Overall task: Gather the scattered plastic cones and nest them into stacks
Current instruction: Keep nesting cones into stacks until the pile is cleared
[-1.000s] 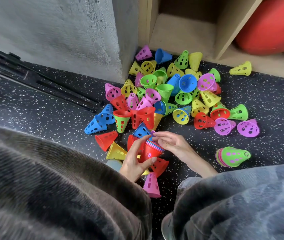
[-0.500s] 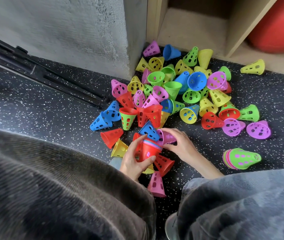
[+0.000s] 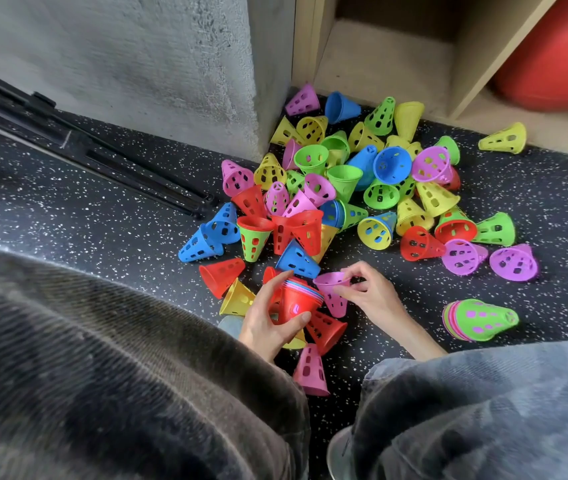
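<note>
Left hand (image 3: pixel 268 317) grips a nested stack of plastic cones (image 3: pixel 298 299), outermost one red; thumb on the near side, fingers curled over the far side. Wide rims face up and away from the person, showing pink and blue edges of the cones inside.

Right hand (image 3: pixel 369 292) pinches a single purple perforated plastic cone (image 3: pixel 332 292) by its rim, thumb and forefinger on the far edge. Open mouth up, narrow end down. The purple cone sits just beside the stack's rims, touching or nearly so; cannot tell which. It is not yet inside the stack.

Hands are close together, each clamped on its own item.

Under and around the hands, on the dark speckled rubber floor (image 3: pixel 119 216): a red perforated cone (image 3: pixel 325 329) lying on its side below the stack, a pink perforated cone (image 3: pixel 310 370) nearest the person, a yellow perforated cone (image 3: pixel 237 299) and another red cone (image 3: pixel 222 275) to the left.

Main scatter of loose plastic cones (image 3: pixel 355 174) lies beyond the hands, in green, yellow, blue, red and purple, most tipped over, running up to the grey concrete wall corner (image 3: pixel 268 81) and a pale wooden shelf unit (image 3: pixel 396 53).

A second finished stack, green outermost cone over pink rims (image 3: pixel 479 320), lies on its side to the right, well apart from the hands.
</note>
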